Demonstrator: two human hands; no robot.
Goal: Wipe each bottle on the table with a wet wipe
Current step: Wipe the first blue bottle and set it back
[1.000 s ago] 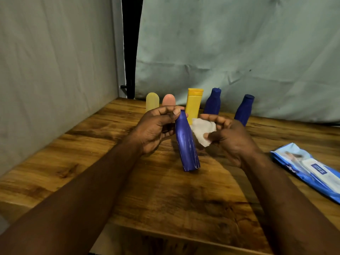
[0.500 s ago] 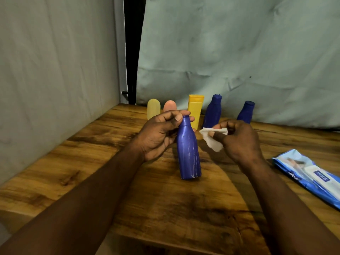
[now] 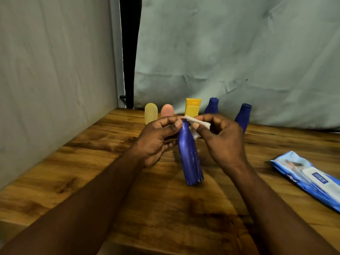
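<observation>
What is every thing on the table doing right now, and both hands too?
front blue bottle: standing on the table, streaky
wet wipe: crumpled, at that bottle's top
left hand: grips the front blue bottle's top
right hand: pinches the wet wipe
back row of bottles: upright, untouched
wipes pack: lying flat on the table

near bottle [image 3: 191, 159] stands mid-surface [image 3: 165, 208] | wet wipe [image 3: 200, 124] at its top | row of five bottles [image 3: 192, 109] behind it along the back edge | wipes pack [image 3: 312, 179] lying right of it, well apart
</observation>
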